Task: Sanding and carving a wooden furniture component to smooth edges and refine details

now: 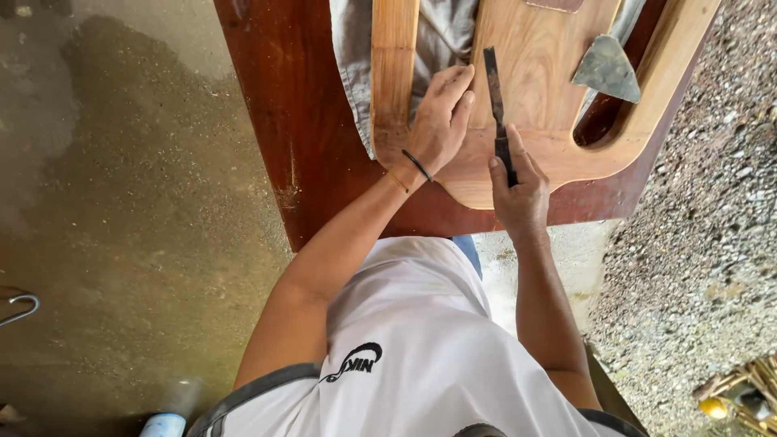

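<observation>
I see left hand (pixel 439 121) flat, fingers together, pressing pale wooden board (pixel 542 73) on dark red surface (pixel 291 121). Right hand (pixel 518 190) wrapped round dark file (pixel 495 101), blade lying on board. File handle hidden in fist. Board top cut off; grey cloth (pixel 352 48) partly under it.

Bare board (pixel 534 57) ahead of chisel (pixel 495 97); triangular scraper (pixel 607 69) blocks right.

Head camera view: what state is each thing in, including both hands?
Left hand: flat, pressing on the wooden piece.
Right hand: closed around the dark tool.
Dark tool: held, blade lying along the wood.
Wooden piece: lying flat on the red-brown table.
Grey cloth: spread under the wood.
Grey triangular scraper: lying loose, untouched.
</observation>
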